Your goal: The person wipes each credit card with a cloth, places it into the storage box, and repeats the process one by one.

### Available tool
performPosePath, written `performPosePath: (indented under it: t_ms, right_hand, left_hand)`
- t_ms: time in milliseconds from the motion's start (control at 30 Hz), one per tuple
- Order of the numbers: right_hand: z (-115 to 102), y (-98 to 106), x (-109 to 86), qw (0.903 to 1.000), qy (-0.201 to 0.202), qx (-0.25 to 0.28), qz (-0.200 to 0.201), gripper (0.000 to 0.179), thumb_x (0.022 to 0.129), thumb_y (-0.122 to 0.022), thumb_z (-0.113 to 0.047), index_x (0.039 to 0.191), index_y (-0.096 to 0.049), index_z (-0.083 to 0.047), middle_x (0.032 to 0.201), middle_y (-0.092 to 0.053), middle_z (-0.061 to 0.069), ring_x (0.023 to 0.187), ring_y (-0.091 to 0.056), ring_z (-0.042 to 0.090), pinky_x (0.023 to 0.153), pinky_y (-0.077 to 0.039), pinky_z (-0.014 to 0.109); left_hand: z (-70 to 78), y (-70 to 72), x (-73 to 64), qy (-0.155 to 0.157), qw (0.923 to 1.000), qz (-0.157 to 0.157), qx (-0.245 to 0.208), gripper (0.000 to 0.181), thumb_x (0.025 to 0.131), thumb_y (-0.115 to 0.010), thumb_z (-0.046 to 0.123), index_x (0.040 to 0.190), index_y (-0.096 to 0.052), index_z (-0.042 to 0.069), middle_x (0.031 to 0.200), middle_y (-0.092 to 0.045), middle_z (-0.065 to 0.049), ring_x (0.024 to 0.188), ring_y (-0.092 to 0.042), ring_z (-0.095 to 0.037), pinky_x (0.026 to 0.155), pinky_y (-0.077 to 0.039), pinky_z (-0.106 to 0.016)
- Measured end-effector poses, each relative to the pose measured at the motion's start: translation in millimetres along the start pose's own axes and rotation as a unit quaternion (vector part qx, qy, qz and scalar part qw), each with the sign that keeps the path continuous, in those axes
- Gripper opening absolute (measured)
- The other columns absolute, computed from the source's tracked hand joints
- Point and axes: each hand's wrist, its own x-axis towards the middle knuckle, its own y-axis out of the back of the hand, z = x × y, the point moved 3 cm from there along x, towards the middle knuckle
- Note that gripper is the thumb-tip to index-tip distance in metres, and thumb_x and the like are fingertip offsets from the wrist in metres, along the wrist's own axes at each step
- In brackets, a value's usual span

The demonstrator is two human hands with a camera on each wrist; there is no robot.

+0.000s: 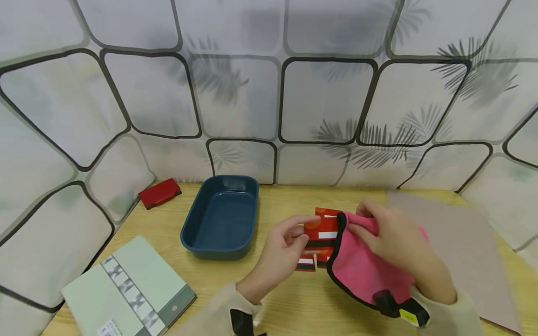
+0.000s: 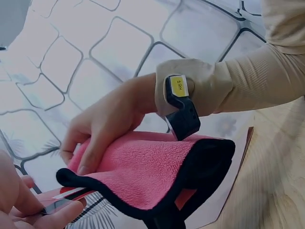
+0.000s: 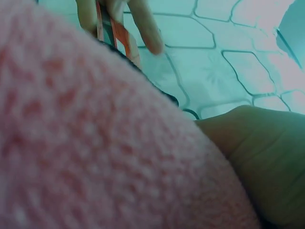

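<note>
My left hand [image 1: 281, 247] pinches a flat red card [image 1: 324, 228] with white and black stripes by its left edge. In my right hand [image 1: 392, 235] is a fuzzy pink cloth [image 1: 370, 275] with black edging, its top bunched between thumb and fingers. The card's right side is at the cloth's black edge and partly hidden there. In the left wrist view, the striped card [image 2: 71, 193] runs from my left fingers to the cloth [image 2: 143, 164]. Pink pile [image 3: 95, 138] fills much of the right wrist view. Below the held card, more red striped pieces [image 1: 305, 263] show on the table.
A deep blue rectangular dish [image 1: 224, 219] stands left of my hands on the wooden table [image 1: 269, 308]. Behind it to the left lies a red wallet-like case [image 1: 159, 193]. A pale green notebook [image 1: 126, 289] lies front left, a greyish flat sheet [image 1: 458, 252] at right. Patterned fabric [image 1: 239, 98] encloses the back and sides.
</note>
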Motion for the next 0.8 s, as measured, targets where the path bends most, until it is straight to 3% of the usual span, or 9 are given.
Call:
performPosePath:
  t_ms: [100,233,267,367,467,533,633,700,800]
  right_hand:
    - [5.0,1.9,-1.7,0.9999,-0.002,-0.006,0.01,0.031,0.071,-0.084,-0.018,0.082,-0.055,-0.018,0.058,-0.039,-0.011,0.056,-0.037,0.005,0.049,-0.03,0.021]
    - [11.3,4.1,-3.6,0.9998,-0.015,-0.014,0.006,0.03,0.072,-0.083,-0.016,0.083,-0.055,-0.017,0.056,-0.04,-0.009,0.054,-0.037,0.007,0.049,-0.03,0.022]
    - [12.6,4.7,-3.9,0.9996,-0.02,-0.019,0.003,0.029,0.073,-0.082,-0.016,0.083,-0.055,-0.016,0.056,-0.04,-0.008,0.054,-0.037,0.008,0.049,-0.03,0.023]
    - [16.8,6.3,-4.9,0.9989,-0.038,-0.027,-0.01,0.028,0.074,-0.081,-0.017,0.085,-0.055,-0.015,0.056,-0.042,-0.006,0.054,-0.038,0.01,0.05,-0.031,0.024]
    - [19.8,8.4,-5.4,0.9984,-0.046,-0.032,-0.013,0.029,0.074,-0.082,-0.018,0.085,-0.055,-0.014,0.057,-0.042,-0.005,0.054,-0.038,0.011,0.05,-0.031,0.025]
    - [20.7,9.7,-5.7,0.9984,-0.045,-0.033,-0.012,0.03,0.073,-0.082,-0.017,0.085,-0.055,-0.015,0.057,-0.042,-0.005,0.054,-0.038,0.01,0.049,-0.03,0.024]
    - [20.4,11.0,-5.6,0.9989,-0.037,-0.028,-0.008,0.03,0.072,-0.083,-0.017,0.084,-0.056,-0.015,0.059,-0.043,-0.006,0.055,-0.038,0.009,0.049,-0.031,0.024]
    - [19.7,11.4,-5.3,0.9992,-0.032,-0.023,-0.007,0.029,0.072,-0.083,-0.018,0.084,-0.057,-0.017,0.061,-0.045,-0.007,0.057,-0.039,0.008,0.05,-0.032,0.023]
    - [18.5,11.9,-5.2,0.9997,-0.023,-0.01,-0.007,0.029,0.071,-0.084,-0.018,0.083,-0.058,-0.019,0.063,-0.047,-0.01,0.059,-0.041,0.007,0.051,-0.034,0.022]
  left_hand:
    - [1.8,0.5,-1.3,-0.005,1.0,0.003,-0.005,0.037,0.093,-0.041,-0.016,0.122,-0.061,-0.005,0.123,-0.061,-0.024,0.096,-0.065,-0.018,0.081,-0.058,-0.035]
    - [2.2,0.7,-2.3,-0.003,0.9997,0.019,0.017,0.033,0.093,-0.041,-0.014,0.119,-0.061,-0.008,0.121,-0.062,-0.025,0.078,-0.063,-0.011,0.076,-0.058,-0.029]
    - [2.0,1.2,-2.6,0.0,0.9994,0.024,0.025,0.033,0.094,-0.041,-0.013,0.119,-0.062,-0.007,0.122,-0.062,-0.024,0.067,-0.057,-0.008,0.075,-0.058,-0.026]
    - [3.4,4.0,-3.5,0.003,0.9978,0.04,0.053,0.032,0.095,-0.043,-0.01,0.119,-0.063,-0.003,0.116,-0.064,-0.022,0.048,-0.041,-0.006,0.053,-0.049,-0.016]
    - [4.5,7.2,-2.5,0.001,0.997,0.048,0.061,0.032,0.095,-0.043,-0.009,0.12,-0.062,-0.003,0.117,-0.064,-0.022,0.049,-0.044,-0.01,0.058,-0.052,-0.017]
    - [5.1,8.6,-1.6,-0.005,0.9977,0.047,0.048,0.032,0.096,-0.042,-0.01,0.122,-0.06,-0.005,0.12,-0.062,-0.024,0.067,-0.061,-0.019,0.066,-0.057,-0.023]
    - [6.0,11.3,-0.1,-0.01,0.9978,0.054,0.038,0.033,0.096,-0.04,-0.011,0.123,-0.058,-0.007,0.124,-0.059,-0.024,0.09,-0.067,-0.033,0.076,-0.059,-0.032]
    - [7.6,13.6,0.3,-0.015,0.9959,0.069,0.056,0.033,0.096,-0.04,-0.011,0.123,-0.059,-0.004,0.119,-0.061,-0.023,0.076,-0.066,-0.033,0.07,-0.058,-0.028]
    - [10.9,16.9,1.5,-0.022,0.991,0.085,0.1,0.034,0.097,-0.042,-0.008,0.124,-0.061,0.001,0.114,-0.063,-0.021,0.063,-0.06,-0.021,0.056,-0.051,-0.021]
